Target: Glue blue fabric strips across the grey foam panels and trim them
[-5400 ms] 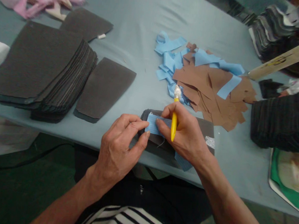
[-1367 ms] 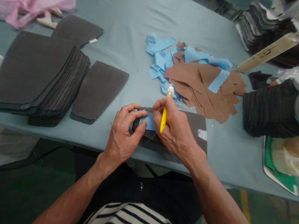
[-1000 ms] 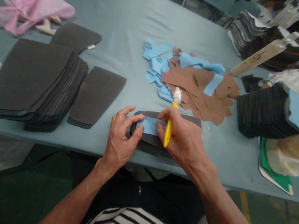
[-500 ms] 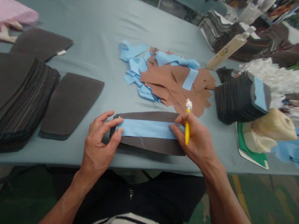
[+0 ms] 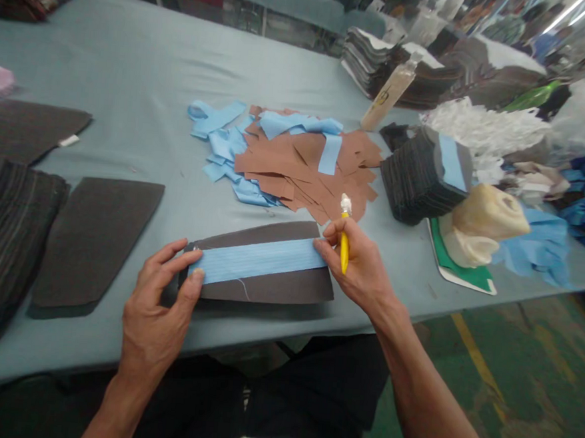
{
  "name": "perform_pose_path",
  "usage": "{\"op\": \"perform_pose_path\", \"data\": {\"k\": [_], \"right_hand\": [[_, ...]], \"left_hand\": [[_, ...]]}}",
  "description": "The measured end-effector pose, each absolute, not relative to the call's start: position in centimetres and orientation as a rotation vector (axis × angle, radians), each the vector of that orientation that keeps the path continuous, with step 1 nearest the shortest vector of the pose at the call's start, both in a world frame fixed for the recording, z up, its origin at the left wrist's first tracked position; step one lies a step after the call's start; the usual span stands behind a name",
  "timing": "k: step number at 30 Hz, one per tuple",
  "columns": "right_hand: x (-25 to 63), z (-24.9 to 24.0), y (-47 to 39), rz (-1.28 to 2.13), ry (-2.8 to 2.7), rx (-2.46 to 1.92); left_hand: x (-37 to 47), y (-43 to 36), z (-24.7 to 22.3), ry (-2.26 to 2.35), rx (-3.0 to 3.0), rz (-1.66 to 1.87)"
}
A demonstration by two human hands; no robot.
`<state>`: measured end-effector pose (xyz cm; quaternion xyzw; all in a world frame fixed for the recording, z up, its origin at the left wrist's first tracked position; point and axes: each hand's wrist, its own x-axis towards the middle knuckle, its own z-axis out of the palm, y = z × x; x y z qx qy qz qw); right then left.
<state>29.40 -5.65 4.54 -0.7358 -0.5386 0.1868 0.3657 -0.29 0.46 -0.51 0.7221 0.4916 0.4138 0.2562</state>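
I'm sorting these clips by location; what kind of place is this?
Probably a garment or textile workshop: stacks of cut dark fabric, a pile of brown pieces and blue strips cover the worktable.

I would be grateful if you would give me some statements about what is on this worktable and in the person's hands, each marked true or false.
1. The right hand holds a yellow-handled tool with a whitish tip. True.
2. The left hand touches one end of the long light blue fabric strip. True.
3. That strip is crumpled into a ball. False: it lies flat along the dark grey panel.
4. The flat brown pieces form a neat, squared stack. False: they overlap in a loose heap.
5. A short light blue strip lies on the brown pieces. True.
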Motion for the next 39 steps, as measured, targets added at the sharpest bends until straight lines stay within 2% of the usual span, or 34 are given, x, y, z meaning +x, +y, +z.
{"op": "perform_pose_path", "data": {"k": [13,26,39], "right_hand": [[28.9,4.4,-5.6,0.416,-1.374,-1.913],[28.0,4.1,-5.8,0.165,-1.529,-2.064],[28.7,4.1,-6.6,-0.118,-1.406,-2.213]], "left_hand": [[-0.4,0.4,-0.4,1.350,1.948,1.101],[-0.4,0.4,-0.4,1.340,1.964,1.109],[-0.1,0.4,-0.8,1.325,1.945,1.149]]}}
